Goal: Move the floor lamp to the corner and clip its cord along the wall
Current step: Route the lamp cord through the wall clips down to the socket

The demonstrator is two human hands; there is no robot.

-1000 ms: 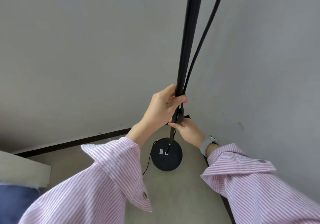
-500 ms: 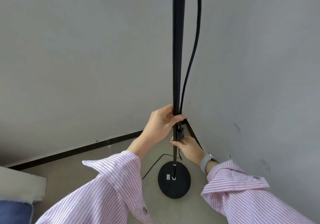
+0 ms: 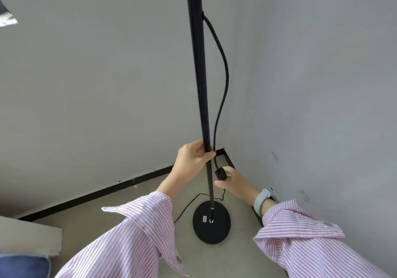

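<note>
The black floor lamp stands upright near the room corner, its thin pole (image 3: 198,73) rising out of the top of the view and its round base (image 3: 211,222) flat on the floor. My left hand (image 3: 192,155) is wrapped around the pole. A black cord (image 3: 223,73) loops off the pole's right side and hangs down to a small black inline switch box (image 3: 220,174), which my right hand (image 3: 234,183) holds between its fingers. A thinner cord (image 3: 189,204) trails from the base leftward over the floor.
Two grey walls meet at the corner (image 3: 223,147) behind the lamp, each with a dark baseboard (image 3: 96,194). A white block (image 3: 28,237) above a blue cushion (image 3: 23,267) sits at the lower left. I wear a watch (image 3: 261,201) on my right wrist.
The lamp has been set closer to the corner and stands straight. My right hand has come off the pole and now holds the switch box away to the right.
</note>
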